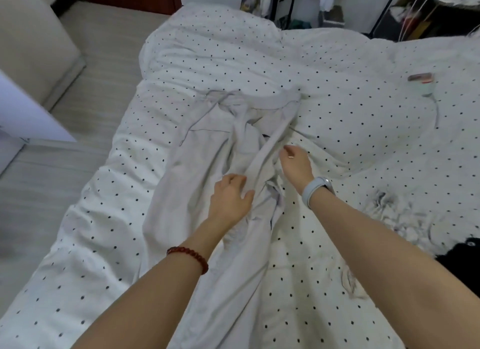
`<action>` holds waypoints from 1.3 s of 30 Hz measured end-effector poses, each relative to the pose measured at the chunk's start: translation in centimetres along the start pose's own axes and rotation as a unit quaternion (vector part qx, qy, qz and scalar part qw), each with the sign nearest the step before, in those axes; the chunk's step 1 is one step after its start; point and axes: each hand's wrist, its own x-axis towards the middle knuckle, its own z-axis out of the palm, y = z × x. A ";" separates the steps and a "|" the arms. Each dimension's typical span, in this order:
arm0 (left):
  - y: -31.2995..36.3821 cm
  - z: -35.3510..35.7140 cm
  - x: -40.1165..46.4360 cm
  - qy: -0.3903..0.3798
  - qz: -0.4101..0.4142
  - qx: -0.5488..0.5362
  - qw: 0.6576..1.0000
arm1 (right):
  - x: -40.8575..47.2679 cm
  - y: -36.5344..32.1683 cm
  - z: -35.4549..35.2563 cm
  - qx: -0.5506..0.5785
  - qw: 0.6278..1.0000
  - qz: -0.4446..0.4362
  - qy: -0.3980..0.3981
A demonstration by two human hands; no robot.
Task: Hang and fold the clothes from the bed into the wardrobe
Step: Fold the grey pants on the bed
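Note:
A pair of pale grey drawstring trousers (205, 151) lies lengthwise on the bed (350, 120), waistband at the far end, legs running toward me. My left hand (231, 198) grips a raised fold of the fabric near the middle of the trousers, fingers curled into it. My right hand (294, 164), with a grey watch on its wrist, reaches down to the same ridge of cloth a little farther away; its fingertips are hidden in the fold. The open wardrobe rack (293, 3) with hanging clothes stands beyond the bed's far edge.
The bed has a white duvet with black dots. A small device with a cable (423, 82) lies at the right. A crumpled patterned garment (384, 213) and something black (457, 255) lie at the right edge. Wooden floor (85, 94) runs along the left, beside pale furniture.

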 end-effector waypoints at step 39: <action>-16.0 -8.1 -6.2 0.051 -0.323 -0.178 0.928 | -10.4 6.8 12.8 -0.404 0.884 -0.186 -0.146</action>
